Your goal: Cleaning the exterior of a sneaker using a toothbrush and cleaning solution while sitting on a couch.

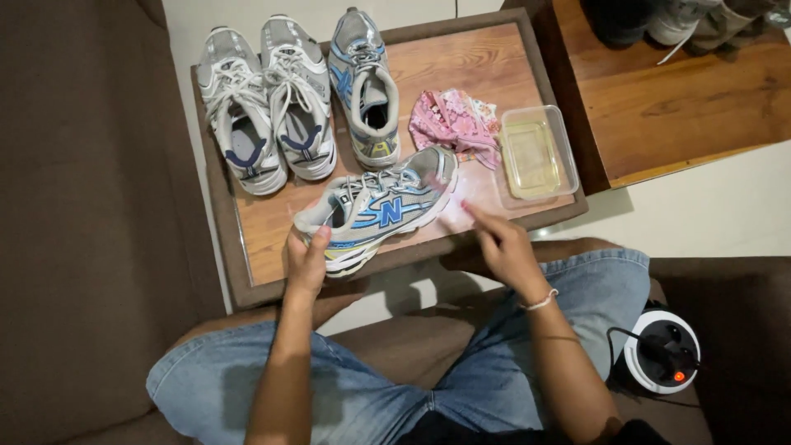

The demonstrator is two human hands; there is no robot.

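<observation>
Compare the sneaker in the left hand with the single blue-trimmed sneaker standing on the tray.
The held sneaker lies tipped on its side across the tray's front edge, gripped at the heel by the left hand; the standing sneaker sits upright on its sole, untouched. The held one shows its side panel; the standing one shows its laces and opening from above. Both are grey with blue trim, apparently a pair.

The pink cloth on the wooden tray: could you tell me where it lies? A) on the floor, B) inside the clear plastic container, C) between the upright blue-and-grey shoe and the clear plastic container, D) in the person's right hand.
C: the pink cloth lies crumpled on the wooden tray, with the upright blue-and-grey shoe on one side and the clear plastic container on the other.
</observation>
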